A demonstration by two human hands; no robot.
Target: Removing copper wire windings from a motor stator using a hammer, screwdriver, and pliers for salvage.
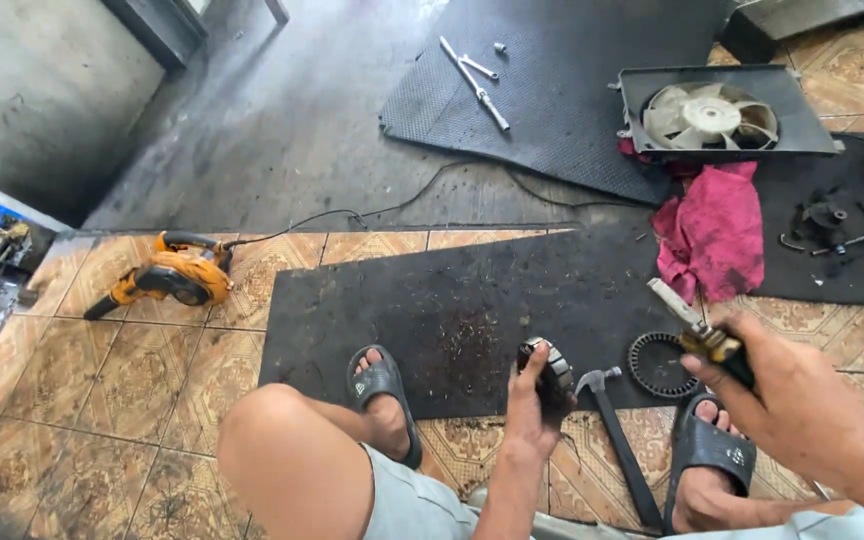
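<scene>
My left hand (530, 405) grips a small round metal motor part (552, 368), a rotor with dark windings, held upright above the black rubber mat (452, 310). My right hand (787, 395) holds a screwdriver (692, 325) with a yellow and black handle, its flat blade pointing up and to the left. The blade tip is a hand's width to the right of the rotor and apart from it. Between the two hands a claw hammer (614, 440) lies on the floor. A dark ring-shaped part (657, 362) sits on the mat just under the screwdriver.
A radiator fan in a black shroud (717, 112) lies at the back right, a pink rag (712, 235) in front of it. An orange electric blower (167, 275) with its cord is at the left. Wrenches (474, 80) lie on the far mat. My sandalled feet rest on the tiles.
</scene>
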